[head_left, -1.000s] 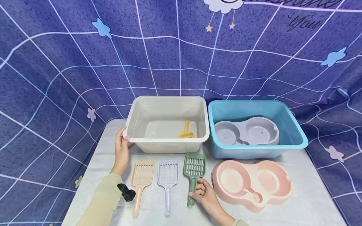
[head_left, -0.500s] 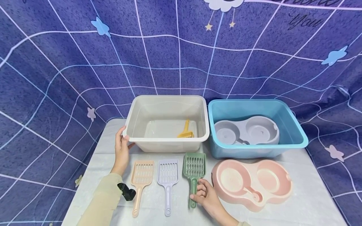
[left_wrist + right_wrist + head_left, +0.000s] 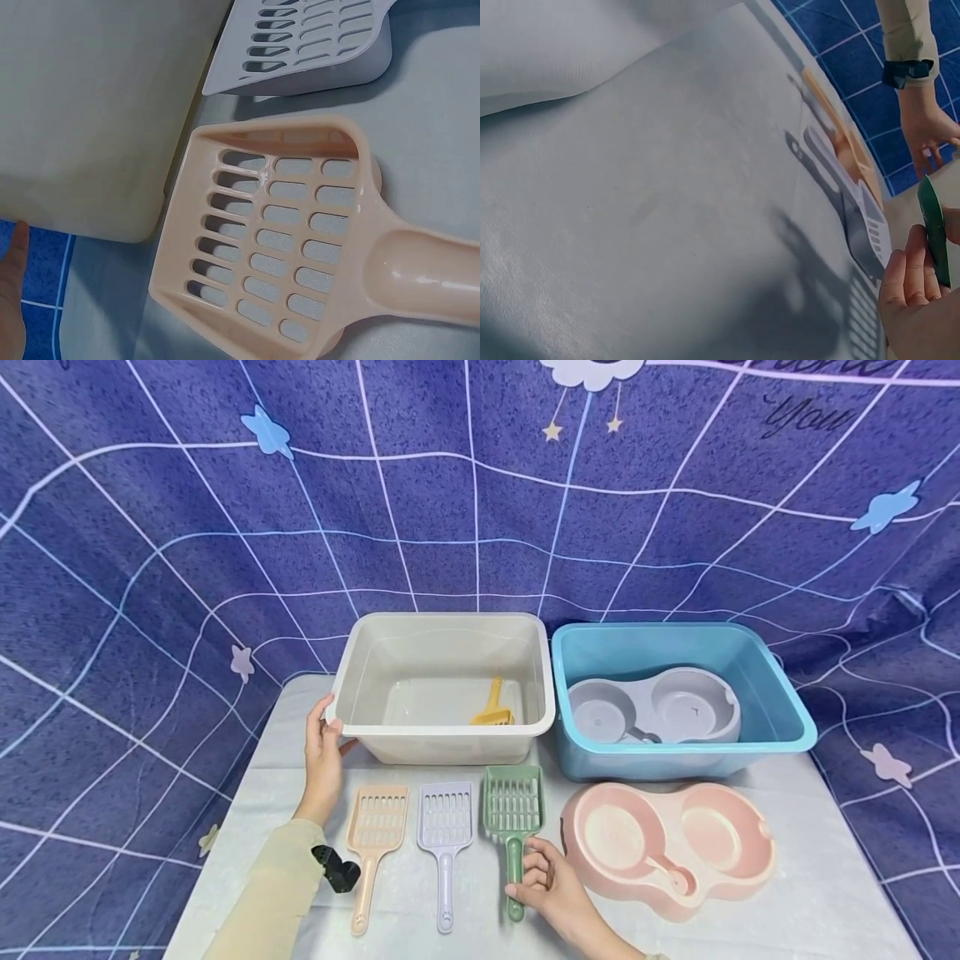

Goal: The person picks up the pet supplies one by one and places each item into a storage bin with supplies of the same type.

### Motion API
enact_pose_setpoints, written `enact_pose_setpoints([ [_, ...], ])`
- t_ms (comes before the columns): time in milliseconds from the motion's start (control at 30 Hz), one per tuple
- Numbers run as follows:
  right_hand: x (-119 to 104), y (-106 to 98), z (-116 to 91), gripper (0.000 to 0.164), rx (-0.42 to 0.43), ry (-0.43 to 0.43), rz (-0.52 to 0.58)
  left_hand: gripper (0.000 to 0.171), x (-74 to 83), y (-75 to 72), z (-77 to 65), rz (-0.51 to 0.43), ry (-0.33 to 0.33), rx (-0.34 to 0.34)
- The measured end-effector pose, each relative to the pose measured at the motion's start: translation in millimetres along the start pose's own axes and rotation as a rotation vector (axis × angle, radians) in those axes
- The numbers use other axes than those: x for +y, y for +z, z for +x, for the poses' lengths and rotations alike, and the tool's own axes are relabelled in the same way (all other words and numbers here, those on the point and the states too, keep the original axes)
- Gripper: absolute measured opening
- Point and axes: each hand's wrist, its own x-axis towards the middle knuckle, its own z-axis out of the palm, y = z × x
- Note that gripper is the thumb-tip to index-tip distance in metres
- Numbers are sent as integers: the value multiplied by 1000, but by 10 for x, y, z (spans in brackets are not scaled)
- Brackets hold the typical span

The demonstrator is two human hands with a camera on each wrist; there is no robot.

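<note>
My right hand [image 3: 557, 893] pinches the handle of a green slotted litter scoop [image 3: 513, 797] between thumb and fingers. In the right wrist view the scoop's green handle [image 3: 932, 225] shows nearly edge-on, and a slotted shadow falls on the cloth below. At the front left corner of the beige litter box [image 3: 450, 747], my left hand [image 3: 322, 764] grips the rim, thumb on top. A yellow scoop [image 3: 492, 717] lies inside that box. Left of the green scoop, a lavender scoop [image 3: 446, 827] and a peach scoop [image 3: 377, 822] lie side by side, handles toward me.
A blue litter box [image 3: 675, 764] stands right of the beige one, holding a grey double pet bowl [image 3: 641, 693]. In front of it sits a pink double bowl [image 3: 667, 814]. A white cloth [image 3: 405, 939] covers the table, with a blue patterned curtain [image 3: 480, 502] around it.
The green scoop has shifted slightly toward me and turned straighter, its handle end moving right. My right hand has moved with it. My left hand has stayed on the beige box.
</note>
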Motion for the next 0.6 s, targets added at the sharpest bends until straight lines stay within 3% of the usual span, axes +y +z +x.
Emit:
enact_pose_setpoints([
  [300, -106, -2, -63, 76, -12, -10, -16, 49, -247, -59, 112, -1, 18, 17],
  [600, -178, -53, -123, 77, -25, 3, -88, 46, -265, -79, 112, 9, 47, 20],
])
